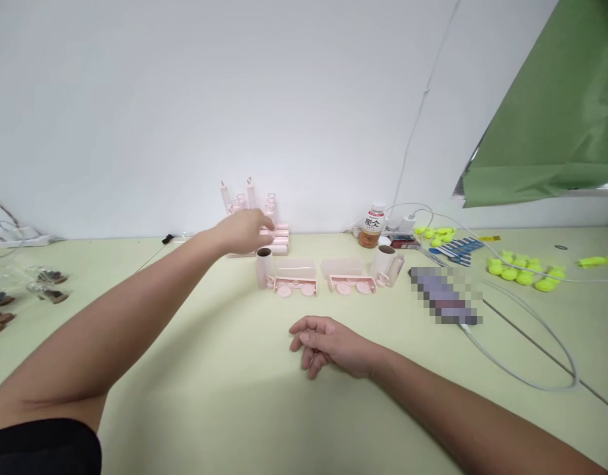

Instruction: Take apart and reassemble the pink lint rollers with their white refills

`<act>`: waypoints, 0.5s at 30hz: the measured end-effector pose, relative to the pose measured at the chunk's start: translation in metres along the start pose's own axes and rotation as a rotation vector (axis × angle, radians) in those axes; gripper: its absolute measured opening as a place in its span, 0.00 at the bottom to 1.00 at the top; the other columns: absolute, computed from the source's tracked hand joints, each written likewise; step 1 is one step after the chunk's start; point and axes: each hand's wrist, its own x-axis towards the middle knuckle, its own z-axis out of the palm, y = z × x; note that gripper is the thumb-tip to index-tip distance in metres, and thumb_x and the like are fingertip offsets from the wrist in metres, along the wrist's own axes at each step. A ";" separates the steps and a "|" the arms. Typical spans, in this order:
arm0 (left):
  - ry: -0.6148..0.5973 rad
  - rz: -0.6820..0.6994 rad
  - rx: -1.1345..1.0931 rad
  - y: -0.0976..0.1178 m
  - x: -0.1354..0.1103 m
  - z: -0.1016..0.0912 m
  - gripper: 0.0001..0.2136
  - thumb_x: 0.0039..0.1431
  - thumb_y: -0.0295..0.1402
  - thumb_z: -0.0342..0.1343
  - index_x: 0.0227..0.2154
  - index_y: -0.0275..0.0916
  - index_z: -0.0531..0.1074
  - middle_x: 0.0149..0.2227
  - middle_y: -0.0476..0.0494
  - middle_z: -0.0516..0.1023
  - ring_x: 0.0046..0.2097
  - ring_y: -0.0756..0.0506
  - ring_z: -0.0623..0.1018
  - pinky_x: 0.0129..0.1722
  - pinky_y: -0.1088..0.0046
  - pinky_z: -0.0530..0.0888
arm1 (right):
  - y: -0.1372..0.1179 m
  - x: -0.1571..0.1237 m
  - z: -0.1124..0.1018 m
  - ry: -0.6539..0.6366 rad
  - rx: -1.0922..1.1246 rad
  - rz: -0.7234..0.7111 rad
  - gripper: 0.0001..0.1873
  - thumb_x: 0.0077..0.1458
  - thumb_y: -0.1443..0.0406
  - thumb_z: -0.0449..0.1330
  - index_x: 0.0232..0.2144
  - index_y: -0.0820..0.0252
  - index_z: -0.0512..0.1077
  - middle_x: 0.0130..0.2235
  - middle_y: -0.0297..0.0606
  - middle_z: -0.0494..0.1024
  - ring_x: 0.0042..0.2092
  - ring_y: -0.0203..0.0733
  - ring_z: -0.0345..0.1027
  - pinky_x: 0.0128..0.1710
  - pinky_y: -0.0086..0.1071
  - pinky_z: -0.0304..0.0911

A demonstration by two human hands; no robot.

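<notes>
Two bare hands are set at different depths over a pale green table [209, 409]. The fingers [265, 221] of the left hand [240, 233] bend over the pink parts [280, 240] at the back, beside the wall [150, 119]; whether they hold one cannot be told, since the hand hides its own grip. The right hand [328, 343] is nearer the body, its fingers loosely curled, with nothing seen between them. Slim upright pieces [251, 196] stand just behind the left hand. A sound reach, in judgement, comes from above, narrows on a single part and lifts straight, as a sideways sweep could topple these. The wrist is best kept high: a pale cylinder [265, 269] stands just in front of the left hand. Two pink holders with round discs, left [296, 286] and right [352, 284], lie beyond the right hand, with a second pale cylinder [383, 262] beside the right one. Farther right are a labelled bottle [371, 227], a pixelated object [445, 295] with a white cable [521, 380], and yellow-green pieces [526, 269]. Bagged items [49, 280] lie far left, clear of the reach.
</notes>
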 end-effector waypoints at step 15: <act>-0.318 -0.239 0.056 -0.003 0.025 0.033 0.16 0.48 0.45 0.59 0.35 0.40 0.78 0.38 0.44 0.81 0.38 0.42 0.78 0.30 0.71 0.69 | -0.001 0.003 -0.003 -0.070 -0.028 -0.015 0.20 0.53 0.57 0.66 0.43 0.63 0.70 0.41 0.40 0.73 0.32 0.36 0.74 0.30 0.33 0.74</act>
